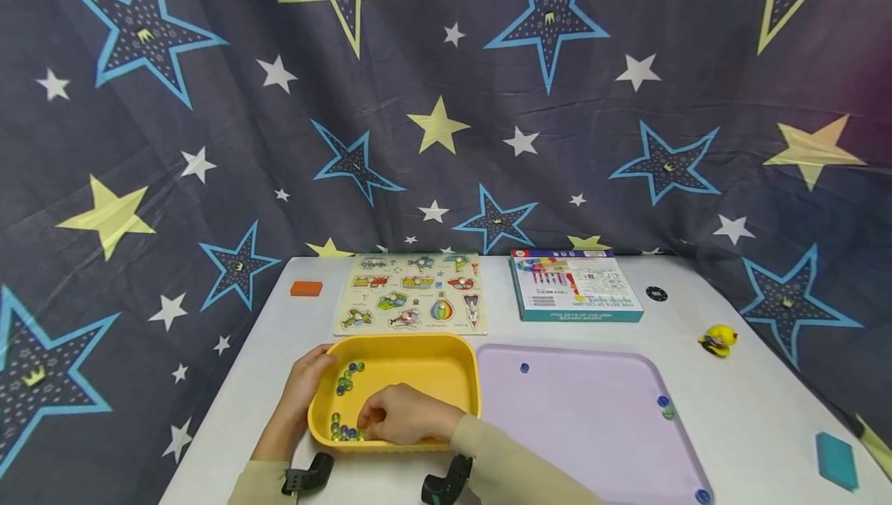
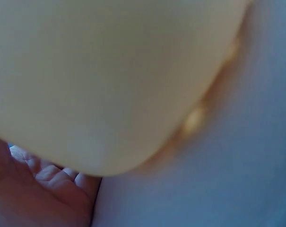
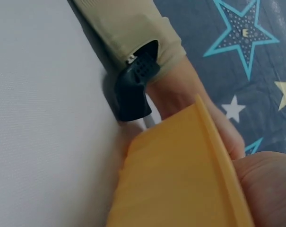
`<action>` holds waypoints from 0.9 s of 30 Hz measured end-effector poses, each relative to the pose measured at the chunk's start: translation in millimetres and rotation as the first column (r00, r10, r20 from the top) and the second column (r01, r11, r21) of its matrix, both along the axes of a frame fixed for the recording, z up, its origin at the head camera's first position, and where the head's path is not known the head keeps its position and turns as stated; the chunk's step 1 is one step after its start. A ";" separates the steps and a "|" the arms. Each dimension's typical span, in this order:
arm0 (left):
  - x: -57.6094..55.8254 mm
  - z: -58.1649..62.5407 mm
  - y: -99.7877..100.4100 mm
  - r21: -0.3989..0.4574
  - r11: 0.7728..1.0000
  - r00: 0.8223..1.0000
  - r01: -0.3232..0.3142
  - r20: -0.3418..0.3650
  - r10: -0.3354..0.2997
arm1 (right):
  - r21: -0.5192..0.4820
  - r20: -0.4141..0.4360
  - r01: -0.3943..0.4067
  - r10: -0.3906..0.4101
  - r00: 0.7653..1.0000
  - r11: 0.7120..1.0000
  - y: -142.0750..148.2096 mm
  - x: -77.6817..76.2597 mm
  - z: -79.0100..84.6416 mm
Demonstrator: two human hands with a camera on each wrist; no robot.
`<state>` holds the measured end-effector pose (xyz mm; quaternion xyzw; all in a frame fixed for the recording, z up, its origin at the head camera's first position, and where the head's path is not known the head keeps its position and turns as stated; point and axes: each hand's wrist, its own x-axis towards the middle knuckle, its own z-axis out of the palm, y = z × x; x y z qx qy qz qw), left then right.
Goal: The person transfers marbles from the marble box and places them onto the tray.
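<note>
A yellow plastic basin (image 1: 456, 344) stands in front of me, with several blue and green-yellow glass marbles (image 1: 344, 433) along its left side. My left hand (image 1: 304, 385) grips the basin's left side, its fingertips up at the rim; in the left wrist view, the palm (image 2: 53, 189) lies beside the pale, blurred outer wall. Inside the basin, my right hand (image 1: 411, 414) reaches down with bent fingers beside the front cluster of marbles. Its fingertips are hidden, and I cannot tell whether they pinch a marble. The right wrist view shows the basin's outer wall (image 3: 171, 170) close up.
Right of the basin lies a lilac tray (image 1: 578, 349) bearing a blue marble (image 1: 525, 368) and several others near its right edge. Behind stand a picture puzzle board (image 1: 411, 294) and a boxed toy (image 1: 578, 288). An orange block (image 1: 306, 289), yellow figure (image 1: 718, 340) and teal block (image 1: 836, 461) lie around.
</note>
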<state>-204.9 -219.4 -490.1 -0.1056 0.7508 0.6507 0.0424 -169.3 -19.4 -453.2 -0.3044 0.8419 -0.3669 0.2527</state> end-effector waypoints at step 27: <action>3.8 8.7 4.9 0.012 1.000 1.000 -0.007 0.011 0.007 | -0.028 0.008 0.014 -0.014 1.000 1.000 0.4 -1.3 -4.1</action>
